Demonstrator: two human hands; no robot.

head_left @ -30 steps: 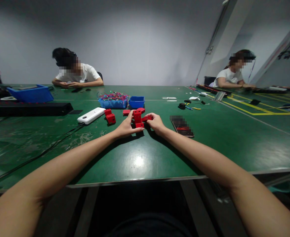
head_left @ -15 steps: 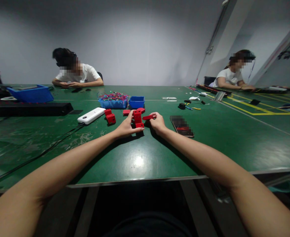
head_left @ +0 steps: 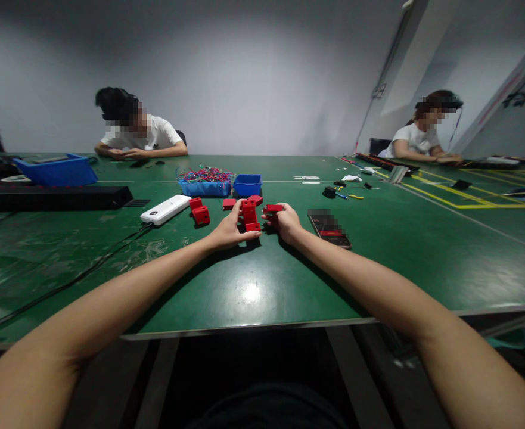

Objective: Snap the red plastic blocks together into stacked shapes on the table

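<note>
My left hand (head_left: 229,231) is closed on a red bracket-like block (head_left: 249,215) with holes in it, held upright between thumb and fingers. To its right, my right hand (head_left: 288,223) grips a smaller red piece (head_left: 273,208) by its fingers. A small gap separates the two held pieces. Behind them, on the green table (head_left: 244,274), lie a flat red piece (head_left: 229,204) and another red part (head_left: 255,199). Left of my left hand is a loose red block (head_left: 201,215).
A white power bank (head_left: 166,210) with a black cable lies left. Behind are a blue bin of coloured wires (head_left: 205,188) and a smaller blue bin (head_left: 247,185). A phone (head_left: 329,229) lies right. Two people sit across the table.
The red piece in my right hand has turned, showing more of its side, and my right fingers have shifted around it. My left hand and its block look unchanged.
</note>
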